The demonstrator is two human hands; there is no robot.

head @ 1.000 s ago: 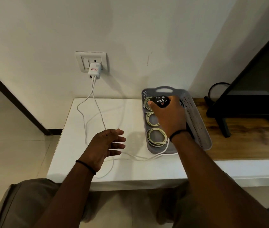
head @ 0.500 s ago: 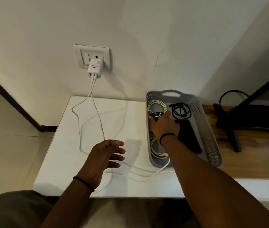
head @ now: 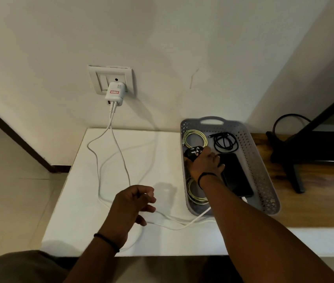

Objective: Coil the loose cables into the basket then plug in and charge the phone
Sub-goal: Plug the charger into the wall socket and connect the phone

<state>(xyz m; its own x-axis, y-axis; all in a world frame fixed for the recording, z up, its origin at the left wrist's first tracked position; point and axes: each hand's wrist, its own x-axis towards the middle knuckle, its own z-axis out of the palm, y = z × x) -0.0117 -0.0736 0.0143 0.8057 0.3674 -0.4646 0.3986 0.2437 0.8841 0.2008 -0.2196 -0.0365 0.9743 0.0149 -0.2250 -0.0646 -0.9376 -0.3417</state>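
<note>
A grey perforated basket (head: 264, 160) stands on the table's right part. In it lie a coiled yellow-green cable (head: 194, 137) at the back left, another coil (head: 195, 194) at the front left, a coiled black cable (head: 225, 142) and a black phone (head: 236, 176). My right hand (head: 203, 165) reaches into the basket and grips a small black object with white print (head: 193, 153). A white charger (head: 115, 94) sits in the wall socket, and its white cables (head: 105, 172) run over the table to the phone. My left hand (head: 133, 203) hovers over those cables, fingers loosely curled, holding nothing.
The white table (head: 76, 211) ends at a front edge near my knees. A wooden surface (head: 315, 201) to the right carries a dark TV stand (head: 292, 160) with a looped black cord (head: 284, 119). A wall stands directly behind.
My right hand drew back from the basket's far end toward its middle, still holding the small black object. My left hand curled its fingers. The camera tilted down and closer.
</note>
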